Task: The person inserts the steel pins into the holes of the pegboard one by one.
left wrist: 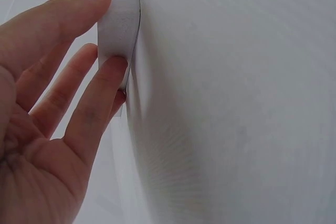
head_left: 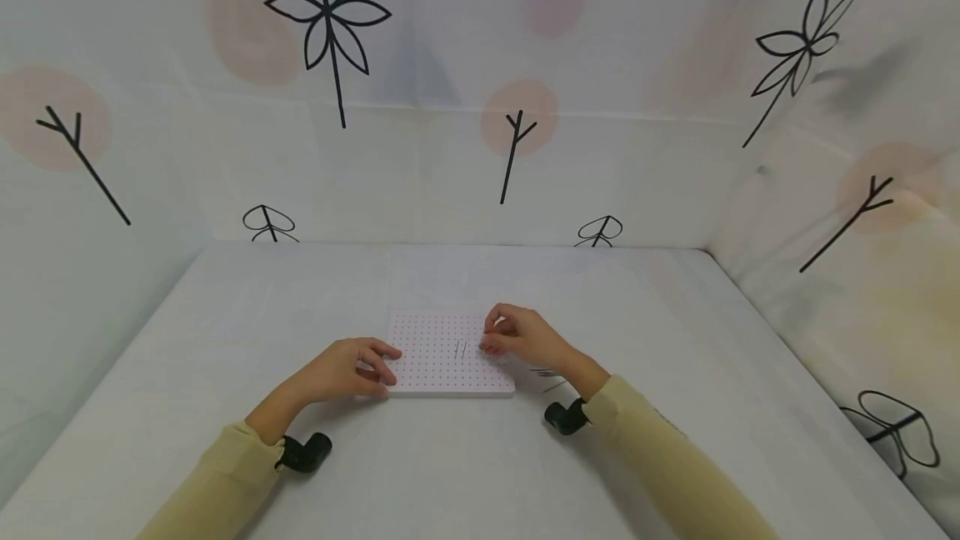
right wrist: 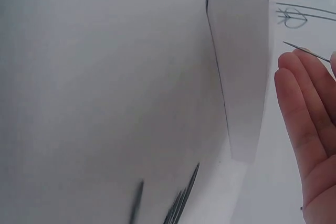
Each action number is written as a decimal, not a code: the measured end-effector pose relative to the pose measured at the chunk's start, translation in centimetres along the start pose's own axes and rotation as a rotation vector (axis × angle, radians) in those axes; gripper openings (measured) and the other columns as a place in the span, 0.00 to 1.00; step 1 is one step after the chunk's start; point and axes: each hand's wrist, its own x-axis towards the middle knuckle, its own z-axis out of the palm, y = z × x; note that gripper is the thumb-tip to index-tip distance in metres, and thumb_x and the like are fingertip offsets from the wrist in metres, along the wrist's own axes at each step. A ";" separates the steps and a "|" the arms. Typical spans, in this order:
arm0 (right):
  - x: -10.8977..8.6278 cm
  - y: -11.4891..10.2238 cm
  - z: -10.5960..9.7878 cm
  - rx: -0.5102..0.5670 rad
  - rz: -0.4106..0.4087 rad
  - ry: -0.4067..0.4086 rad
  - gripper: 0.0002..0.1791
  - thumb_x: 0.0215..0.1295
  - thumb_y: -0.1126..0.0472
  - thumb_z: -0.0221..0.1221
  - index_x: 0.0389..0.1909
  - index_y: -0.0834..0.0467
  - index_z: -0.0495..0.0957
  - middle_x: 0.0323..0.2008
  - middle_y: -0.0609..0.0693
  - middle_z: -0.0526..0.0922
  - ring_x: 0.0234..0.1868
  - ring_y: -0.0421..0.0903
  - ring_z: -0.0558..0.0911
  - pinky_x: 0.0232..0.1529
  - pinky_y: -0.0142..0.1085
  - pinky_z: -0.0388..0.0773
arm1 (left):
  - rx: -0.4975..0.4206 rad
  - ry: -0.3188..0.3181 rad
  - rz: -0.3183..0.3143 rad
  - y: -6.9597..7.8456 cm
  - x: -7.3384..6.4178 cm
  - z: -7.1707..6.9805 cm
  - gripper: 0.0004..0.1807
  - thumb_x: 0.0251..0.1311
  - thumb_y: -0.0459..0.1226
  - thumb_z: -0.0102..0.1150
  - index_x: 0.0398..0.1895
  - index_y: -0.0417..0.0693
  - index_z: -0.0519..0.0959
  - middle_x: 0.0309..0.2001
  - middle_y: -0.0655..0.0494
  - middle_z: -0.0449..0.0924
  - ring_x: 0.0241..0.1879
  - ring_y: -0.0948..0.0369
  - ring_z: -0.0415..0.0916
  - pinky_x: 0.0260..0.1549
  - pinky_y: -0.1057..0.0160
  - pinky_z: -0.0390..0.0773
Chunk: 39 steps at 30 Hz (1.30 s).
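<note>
A white board point(head_left: 431, 373) with rows of small holes lies on the table. Two thin dark needles point(head_left: 460, 349) stand near each other in its holes, right of the middle. My left hand point(head_left: 345, 369) rests its fingertips on the board's left edge and near corner; in the left wrist view the fingers are spread loosely against the board's side point(left wrist: 119, 22). Above the board's right side, my right hand point(head_left: 525, 336) pinches a needle point(right wrist: 307, 52), whose pointed end sticks out past the fingertips. Most of the pinching thumb is outside the right wrist view.
Several more needles point(head_left: 546, 372) lie on the table just right of the board, below my right wrist; one lies apart from the rest. White cloth point(head_left: 450, 465) covers the table. A patterned fabric wall point(head_left: 420, 165) rises behind and along both sides.
</note>
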 end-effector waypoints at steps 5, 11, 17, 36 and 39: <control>0.4 -0.3 0.5 0.008 0.003 -0.022 0.06 0.62 0.65 0.59 0.35 0.59 0.71 0.33 0.50 0.84 0.32 0.44 0.82 0.35 0.33 0.80 | -0.007 0.000 0.000 -0.1 0.0 0.0 0.05 0.45 0.30 0.70 0.27 0.48 0.85 0.53 0.47 0.74 0.53 0.47 0.71 0.42 0.67 0.78; 0.8 -0.5 0.9 -0.010 0.020 -0.035 0.07 0.61 0.64 0.60 0.35 0.58 0.71 0.32 0.48 0.84 0.32 0.43 0.82 0.35 0.32 0.80 | -0.016 -0.002 0.009 -0.3 -0.1 -0.1 0.05 0.46 0.31 0.70 0.27 0.48 0.85 0.53 0.46 0.74 0.53 0.47 0.71 0.42 0.66 0.78; 0.9 -0.8 1.0 -0.060 0.004 -0.033 0.07 0.61 0.63 0.60 0.35 0.59 0.72 0.32 0.49 0.83 0.31 0.42 0.81 0.34 0.31 0.78 | -0.023 -0.001 0.014 -0.4 -0.1 -0.1 0.05 0.46 0.31 0.70 0.27 0.47 0.85 0.53 0.46 0.74 0.53 0.47 0.71 0.42 0.66 0.78; 1.0 -0.8 1.1 -0.140 -0.040 -0.056 0.05 0.58 0.67 0.62 0.32 0.58 0.76 0.31 0.44 0.81 0.34 0.38 0.78 0.37 0.29 0.75 | -0.011 0.005 0.010 -0.4 0.1 0.0 0.05 0.45 0.31 0.70 0.26 0.48 0.85 0.53 0.47 0.74 0.53 0.48 0.71 0.42 0.67 0.78; 0.9 -0.9 1.1 -0.149 -0.028 -0.055 0.05 0.58 0.68 0.62 0.33 0.58 0.76 0.31 0.44 0.80 0.34 0.38 0.78 0.38 0.29 0.76 | -0.011 0.007 0.005 -0.3 0.1 0.0 0.05 0.45 0.31 0.70 0.26 0.48 0.85 0.53 0.47 0.74 0.53 0.48 0.71 0.42 0.67 0.78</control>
